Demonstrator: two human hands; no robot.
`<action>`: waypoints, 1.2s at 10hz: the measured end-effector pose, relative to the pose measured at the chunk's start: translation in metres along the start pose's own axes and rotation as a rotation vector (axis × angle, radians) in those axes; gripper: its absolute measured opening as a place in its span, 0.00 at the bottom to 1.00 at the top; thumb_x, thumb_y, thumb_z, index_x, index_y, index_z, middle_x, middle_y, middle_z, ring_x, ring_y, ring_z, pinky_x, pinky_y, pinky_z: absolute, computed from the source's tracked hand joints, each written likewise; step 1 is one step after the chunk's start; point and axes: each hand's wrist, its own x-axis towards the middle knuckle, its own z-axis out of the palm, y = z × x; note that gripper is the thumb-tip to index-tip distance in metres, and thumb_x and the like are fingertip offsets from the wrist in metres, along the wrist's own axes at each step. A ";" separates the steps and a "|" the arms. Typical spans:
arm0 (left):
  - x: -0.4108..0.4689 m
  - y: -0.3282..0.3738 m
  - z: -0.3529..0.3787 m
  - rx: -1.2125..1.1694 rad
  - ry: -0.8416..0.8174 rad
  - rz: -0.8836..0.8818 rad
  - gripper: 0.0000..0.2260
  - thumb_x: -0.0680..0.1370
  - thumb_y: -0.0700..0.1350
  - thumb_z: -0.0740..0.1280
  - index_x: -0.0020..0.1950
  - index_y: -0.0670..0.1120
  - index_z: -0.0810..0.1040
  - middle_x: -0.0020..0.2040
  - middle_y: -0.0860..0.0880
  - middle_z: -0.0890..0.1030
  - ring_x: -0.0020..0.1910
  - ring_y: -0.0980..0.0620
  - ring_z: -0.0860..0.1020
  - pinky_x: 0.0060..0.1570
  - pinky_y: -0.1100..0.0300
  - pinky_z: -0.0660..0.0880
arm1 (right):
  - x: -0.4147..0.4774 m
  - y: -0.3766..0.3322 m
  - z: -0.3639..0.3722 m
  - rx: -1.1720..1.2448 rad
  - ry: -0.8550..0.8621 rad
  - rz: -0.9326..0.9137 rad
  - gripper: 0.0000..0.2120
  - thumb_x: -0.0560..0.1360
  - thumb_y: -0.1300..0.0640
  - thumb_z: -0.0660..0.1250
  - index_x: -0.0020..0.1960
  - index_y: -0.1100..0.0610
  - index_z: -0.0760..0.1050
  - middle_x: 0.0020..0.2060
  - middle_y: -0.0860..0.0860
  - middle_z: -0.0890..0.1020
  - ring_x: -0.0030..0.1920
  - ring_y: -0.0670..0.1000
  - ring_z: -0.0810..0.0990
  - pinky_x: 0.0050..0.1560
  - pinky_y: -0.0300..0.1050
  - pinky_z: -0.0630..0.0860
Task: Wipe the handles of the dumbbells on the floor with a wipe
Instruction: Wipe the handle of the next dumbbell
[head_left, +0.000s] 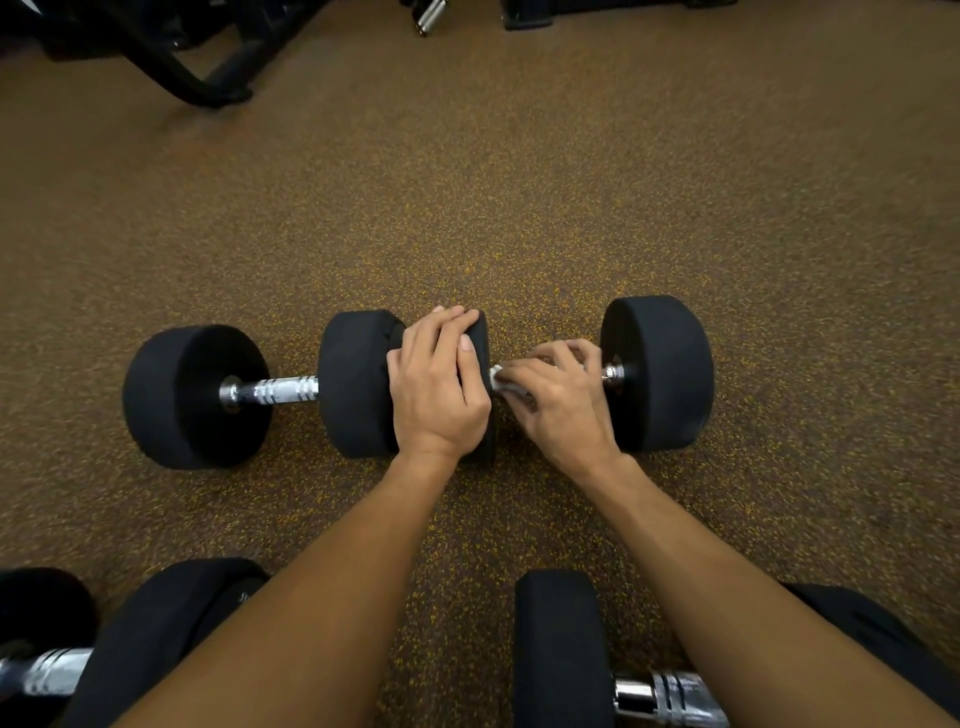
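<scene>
Two black dumbbells lie end to end on the speckled floor. The left dumbbell (197, 396) shows its bare chrome handle (275, 391). My left hand (439, 384) rests over the top of the left head of the right dumbbell (657, 371), gripping it. My right hand (558, 400) is wrapped around that dumbbell's handle with a white wipe (497, 376) pressed under the fingers; only a short chrome stub (613, 372) of the handle shows. Two more dumbbells lie near me: one at the bottom left (52, 670) and one at the bottom right (563, 649).
Black frames of gym machines (171, 57) stand at the top left, and more equipment (524, 15) sits at the top edge. Brown rubber floor (519, 182) stretches between them and the dumbbells.
</scene>
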 end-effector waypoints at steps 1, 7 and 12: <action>0.000 0.001 0.000 -0.009 0.002 -0.001 0.16 0.86 0.46 0.58 0.68 0.50 0.81 0.68 0.53 0.80 0.71 0.51 0.74 0.63 0.52 0.69 | -0.007 0.011 -0.002 0.012 -0.016 -0.023 0.09 0.80 0.50 0.73 0.58 0.48 0.85 0.59 0.41 0.86 0.60 0.51 0.81 0.69 0.59 0.66; 0.000 0.000 0.000 -0.006 0.004 0.001 0.16 0.86 0.46 0.58 0.68 0.49 0.81 0.68 0.53 0.80 0.71 0.50 0.75 0.63 0.50 0.71 | -0.009 0.002 0.006 -0.067 0.053 0.012 0.10 0.78 0.48 0.75 0.56 0.52 0.84 0.55 0.44 0.87 0.59 0.52 0.81 0.66 0.61 0.67; 0.000 0.002 -0.001 -0.004 0.008 0.000 0.16 0.86 0.46 0.58 0.68 0.50 0.81 0.68 0.53 0.80 0.71 0.51 0.74 0.63 0.52 0.69 | -0.014 -0.002 -0.001 -0.158 0.031 0.039 0.08 0.80 0.48 0.72 0.56 0.51 0.82 0.54 0.45 0.86 0.59 0.54 0.81 0.66 0.62 0.67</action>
